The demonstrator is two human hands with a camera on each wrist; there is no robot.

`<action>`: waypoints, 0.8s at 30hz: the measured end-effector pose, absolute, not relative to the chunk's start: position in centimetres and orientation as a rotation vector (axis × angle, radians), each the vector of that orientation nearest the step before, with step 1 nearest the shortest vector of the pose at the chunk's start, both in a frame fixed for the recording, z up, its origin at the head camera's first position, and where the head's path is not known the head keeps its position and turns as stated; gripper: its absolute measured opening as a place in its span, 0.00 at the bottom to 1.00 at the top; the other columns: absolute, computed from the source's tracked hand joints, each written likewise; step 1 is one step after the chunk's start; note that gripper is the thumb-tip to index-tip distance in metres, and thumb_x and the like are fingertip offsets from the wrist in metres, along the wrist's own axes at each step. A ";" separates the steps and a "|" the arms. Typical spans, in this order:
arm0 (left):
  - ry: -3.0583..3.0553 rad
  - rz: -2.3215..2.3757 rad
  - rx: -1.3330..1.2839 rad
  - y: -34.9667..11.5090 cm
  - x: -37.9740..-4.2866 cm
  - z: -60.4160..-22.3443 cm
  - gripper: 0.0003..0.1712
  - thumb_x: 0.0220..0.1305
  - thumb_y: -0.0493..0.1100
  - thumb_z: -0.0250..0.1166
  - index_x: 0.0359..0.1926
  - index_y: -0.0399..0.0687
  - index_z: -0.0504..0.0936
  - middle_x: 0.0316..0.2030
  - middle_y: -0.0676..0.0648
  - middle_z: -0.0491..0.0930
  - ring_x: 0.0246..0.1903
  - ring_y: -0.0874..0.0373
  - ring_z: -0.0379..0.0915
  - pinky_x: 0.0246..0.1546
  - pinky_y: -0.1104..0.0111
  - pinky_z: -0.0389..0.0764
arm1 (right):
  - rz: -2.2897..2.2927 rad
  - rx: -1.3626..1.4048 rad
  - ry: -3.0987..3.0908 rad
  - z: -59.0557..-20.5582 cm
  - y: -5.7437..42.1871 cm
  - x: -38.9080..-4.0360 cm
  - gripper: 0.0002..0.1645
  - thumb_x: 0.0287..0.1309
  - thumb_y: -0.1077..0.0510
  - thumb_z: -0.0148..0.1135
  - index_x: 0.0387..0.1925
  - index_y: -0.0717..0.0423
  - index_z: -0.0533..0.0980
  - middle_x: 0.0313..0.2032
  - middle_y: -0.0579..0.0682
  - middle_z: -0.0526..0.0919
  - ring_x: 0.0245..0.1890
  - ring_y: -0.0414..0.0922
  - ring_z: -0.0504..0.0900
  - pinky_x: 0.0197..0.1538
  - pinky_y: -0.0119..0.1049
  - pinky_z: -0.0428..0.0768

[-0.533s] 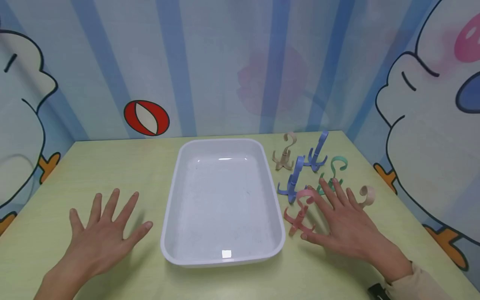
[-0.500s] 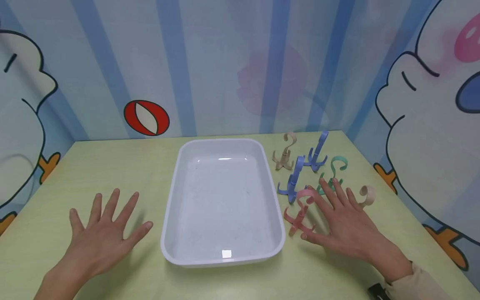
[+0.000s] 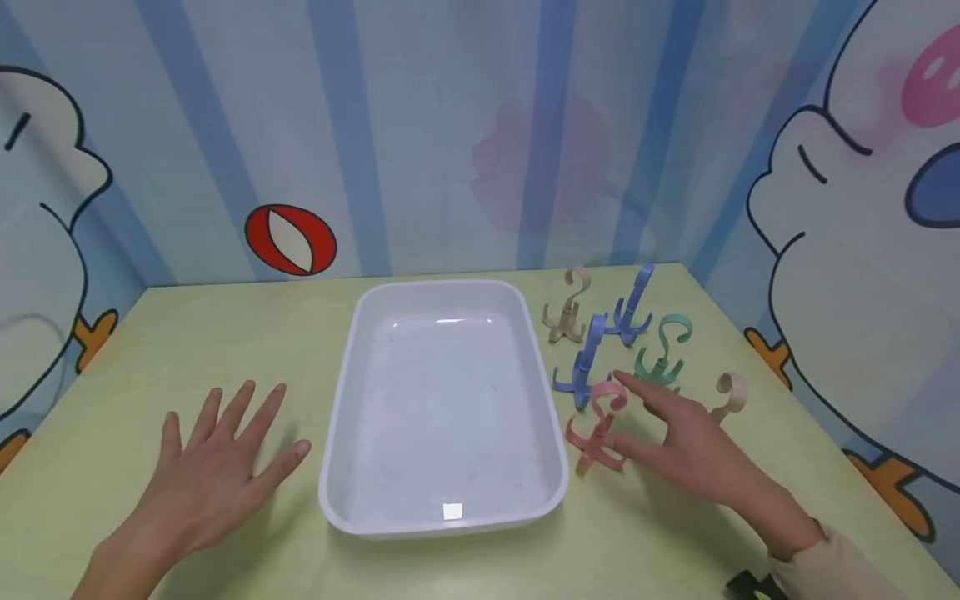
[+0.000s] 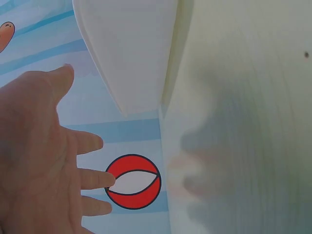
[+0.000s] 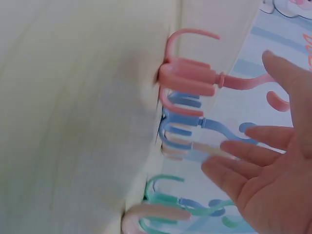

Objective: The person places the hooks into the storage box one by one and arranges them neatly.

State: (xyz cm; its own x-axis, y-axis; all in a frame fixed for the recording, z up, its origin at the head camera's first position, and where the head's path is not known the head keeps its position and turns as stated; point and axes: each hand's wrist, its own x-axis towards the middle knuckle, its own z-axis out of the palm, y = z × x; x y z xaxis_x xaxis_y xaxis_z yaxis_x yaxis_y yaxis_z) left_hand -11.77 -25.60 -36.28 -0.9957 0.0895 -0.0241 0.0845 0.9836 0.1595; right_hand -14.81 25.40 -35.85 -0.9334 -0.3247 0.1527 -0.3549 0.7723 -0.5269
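Note:
Several four-pronged hanging hooks stand on the table, right of the white tray. Nearest the tray's front right corner is a pink hook. Beside it my right hand hovers, with thumb and index finger spread on its right side. In the right wrist view, the thumb overlaps the curved top of the pink hook; contact cannot be made out. The fingers are loosely bent and hold nothing. Left of the tray, my left hand is spread palm down over the table, holding nothing.
Behind the pink hook stand two blue hooks, a beige hook and a green hook. A pale pinkish hook is partly hidden behind the right hand. Printed walls border the table at the back and sides.
My right hand has drawn its spread fingers together and bent them, with thumb and index finger now closer to the pink hook. The left hand has shifted slightly right.

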 end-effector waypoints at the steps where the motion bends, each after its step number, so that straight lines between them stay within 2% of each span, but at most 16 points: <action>1: 3.095 0.252 0.141 -25.5 -11.9 -36.2 0.54 0.74 0.77 0.45 0.85 0.47 0.53 0.81 0.25 0.48 0.77 0.18 0.37 0.68 0.18 0.35 | 0.936 0.560 -2.877 -35.8 25.3 -15.0 0.47 0.66 0.42 0.71 0.79 0.55 0.66 0.73 0.62 0.74 0.66 0.65 0.80 0.60 0.60 0.84; 5: 3.093 0.300 0.199 -25.0 -12.5 -36.0 0.53 0.75 0.76 0.45 0.84 0.45 0.54 0.80 0.25 0.51 0.77 0.19 0.40 0.70 0.21 0.43 | 1.200 0.526 -2.794 -35.9 24.9 -15.7 0.39 0.65 0.51 0.73 0.74 0.56 0.73 0.68 0.61 0.80 0.60 0.61 0.86 0.56 0.49 0.87; 9: 3.091 0.403 0.302 -24.3 -13.3 -36.0 0.51 0.77 0.73 0.48 0.84 0.42 0.55 0.79 0.26 0.56 0.77 0.20 0.45 0.71 0.25 0.52 | 1.426 0.495 -2.753 -36.0 24.7 -16.2 0.35 0.67 0.56 0.72 0.72 0.57 0.74 0.64 0.60 0.84 0.57 0.55 0.88 0.52 0.39 0.89; 14: 3.059 0.504 0.349 -23.0 -14.9 -35.8 0.50 0.78 0.71 0.47 0.83 0.41 0.55 0.78 0.28 0.60 0.77 0.24 0.52 0.74 0.29 0.56 | 1.571 0.540 -2.722 -35.9 24.6 -16.5 0.34 0.66 0.60 0.71 0.71 0.61 0.74 0.57 0.61 0.88 0.52 0.39 0.90 0.50 0.32 0.88; 17: 3.035 0.546 0.359 -22.3 -16.0 -35.8 0.49 0.79 0.70 0.46 0.84 0.41 0.54 0.79 0.28 0.58 0.77 0.26 0.54 0.74 0.31 0.59 | 1.598 0.549 -2.712 -36.0 24.4 -16.6 0.33 0.66 0.60 0.71 0.70 0.61 0.75 0.55 0.60 0.89 0.50 0.32 0.88 0.50 0.29 0.87; 21: 3.025 0.597 0.393 -21.5 -17.2 -35.9 0.45 0.81 0.63 0.48 0.84 0.39 0.51 0.81 0.28 0.53 0.78 0.27 0.53 0.72 0.31 0.62 | 1.624 0.537 -2.694 -36.1 24.3 -16.7 0.31 0.66 0.60 0.71 0.69 0.62 0.77 0.54 0.60 0.89 0.48 0.32 0.89 0.49 0.28 0.86; 24: 3.015 0.658 0.410 -21.1 -17.9 -36.2 0.42 0.82 0.55 0.49 0.84 0.36 0.50 0.82 0.28 0.50 0.79 0.27 0.49 0.73 0.28 0.56 | 1.669 0.546 -2.663 -36.3 24.2 -16.8 0.30 0.66 0.62 0.71 0.67 0.63 0.78 0.52 0.61 0.90 0.47 0.34 0.90 0.49 0.29 0.87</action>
